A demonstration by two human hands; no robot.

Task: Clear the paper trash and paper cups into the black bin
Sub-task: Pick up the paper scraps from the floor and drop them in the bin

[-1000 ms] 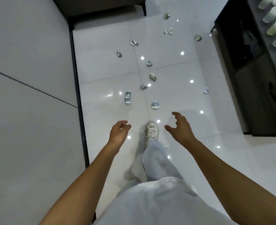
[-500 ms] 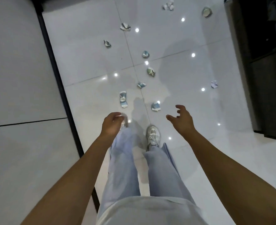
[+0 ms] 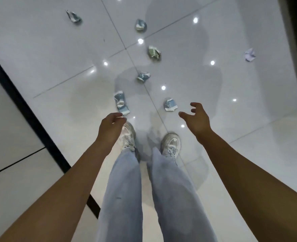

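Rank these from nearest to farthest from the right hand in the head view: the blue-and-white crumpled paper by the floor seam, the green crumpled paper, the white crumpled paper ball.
From the right hand:
1. Blue-and-white crumpled paper, just to its left.
2. Green crumpled paper, farther ahead, left.
3. White crumpled paper ball, ahead, far right; ranks 2 and 3 are nearly too close to call.

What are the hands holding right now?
Nothing. The left hand and right hand are both empty, fingers loosely curled above the floor, and the crumpled papers lie there untouched.
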